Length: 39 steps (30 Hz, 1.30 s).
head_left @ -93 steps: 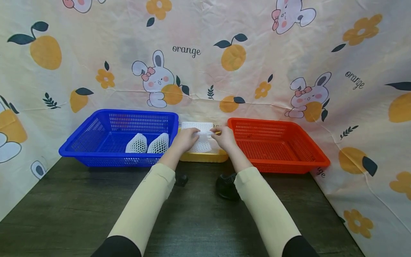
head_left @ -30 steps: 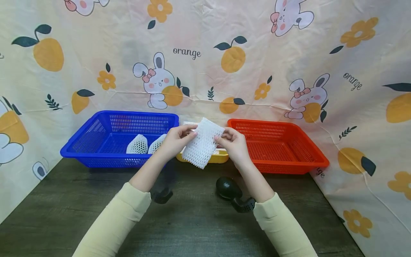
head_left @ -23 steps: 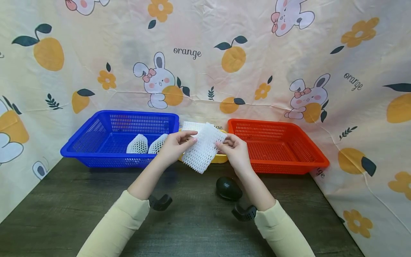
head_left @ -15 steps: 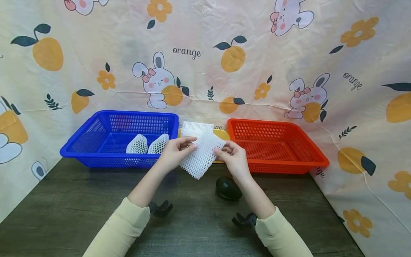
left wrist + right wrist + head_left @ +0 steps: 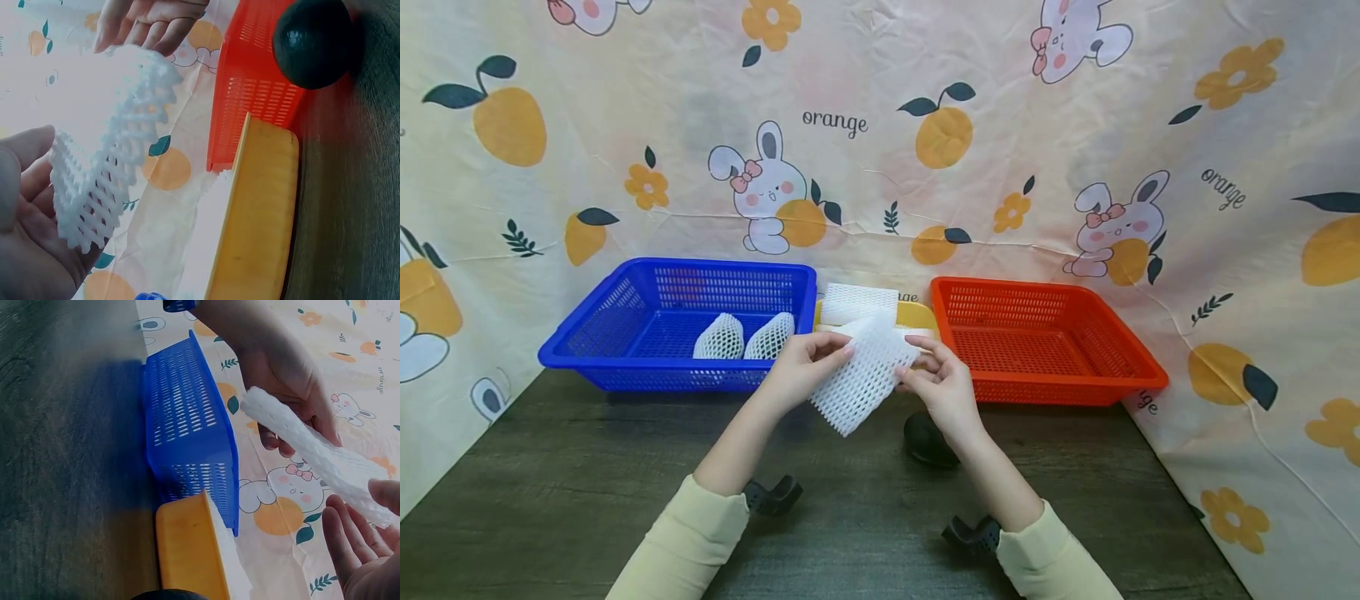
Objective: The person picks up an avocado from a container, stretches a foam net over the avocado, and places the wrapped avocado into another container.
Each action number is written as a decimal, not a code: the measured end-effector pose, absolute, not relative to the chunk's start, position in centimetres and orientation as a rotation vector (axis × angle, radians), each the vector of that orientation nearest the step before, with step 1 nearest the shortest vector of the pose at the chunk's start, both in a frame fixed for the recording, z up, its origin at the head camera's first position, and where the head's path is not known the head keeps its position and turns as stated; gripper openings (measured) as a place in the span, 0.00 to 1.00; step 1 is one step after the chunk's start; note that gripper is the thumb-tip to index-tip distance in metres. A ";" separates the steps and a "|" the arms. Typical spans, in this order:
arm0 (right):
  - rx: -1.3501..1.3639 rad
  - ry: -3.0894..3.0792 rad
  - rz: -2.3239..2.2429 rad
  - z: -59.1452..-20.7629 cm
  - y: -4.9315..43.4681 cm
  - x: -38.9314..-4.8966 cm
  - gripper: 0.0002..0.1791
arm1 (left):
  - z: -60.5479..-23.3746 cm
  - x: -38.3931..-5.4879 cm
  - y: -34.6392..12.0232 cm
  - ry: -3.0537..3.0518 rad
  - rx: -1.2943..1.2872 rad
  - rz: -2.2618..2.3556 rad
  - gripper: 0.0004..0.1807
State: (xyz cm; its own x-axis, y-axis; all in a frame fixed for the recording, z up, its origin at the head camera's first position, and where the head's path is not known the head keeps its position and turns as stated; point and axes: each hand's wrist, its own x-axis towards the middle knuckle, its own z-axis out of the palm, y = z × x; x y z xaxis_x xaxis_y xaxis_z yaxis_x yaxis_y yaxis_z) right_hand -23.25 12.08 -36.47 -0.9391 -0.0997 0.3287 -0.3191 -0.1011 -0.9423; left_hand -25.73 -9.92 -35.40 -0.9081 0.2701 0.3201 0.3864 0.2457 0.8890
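Note:
A flat white foam net sleeve [image 5: 859, 382] hangs slanted over the table between both hands. My left hand [image 5: 801, 368] pinches one side edge between thumb and fingers. The opposite edge is pinched by my right hand [image 5: 946, 390]. In the left wrist view the sleeve's mesh end [image 5: 94, 200] spreads slightly apart, while the right wrist view shows the sleeve [image 5: 312, 450] nearly edge-on. A dark green avocado [image 5: 928, 440] lies on the table beneath the right hand, partly covered by it. Behind the hands, more foam sleeves [image 5: 859, 302] lie in a yellow tray [image 5: 917, 315].
At the left stands a blue basket [image 5: 655, 364] holding two net-wrapped pieces, one net-wrapped piece [image 5: 720, 337] left of the other. A red basket [image 5: 1075, 392] is at the right. A patterned cloth [image 5: 880, 200] hangs behind, and the dark wooden table [image 5: 865, 533] extends toward me.
Both hands have lifted one foam sleeve out of the yellow tray and brought it nearer to me. Lately the sleeve sinks lower and closer, uncovering the tray behind it.

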 end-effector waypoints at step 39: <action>0.868 -2.246 1.624 -35.0 12.3 -20.9 0.02 | -36.1 -26.6 -12.8 -2.470 -0.567 -1.638 0.14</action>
State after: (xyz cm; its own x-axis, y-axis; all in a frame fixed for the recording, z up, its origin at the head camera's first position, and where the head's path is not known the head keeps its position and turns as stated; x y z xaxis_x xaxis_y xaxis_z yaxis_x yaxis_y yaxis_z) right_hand -20.86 12.30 -34.96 -0.7960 -0.3240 0.5114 -0.5871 0.2074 -0.7825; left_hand -26.63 -12.82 -36.09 -0.9221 0.2392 0.3043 0.3734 0.3425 0.8621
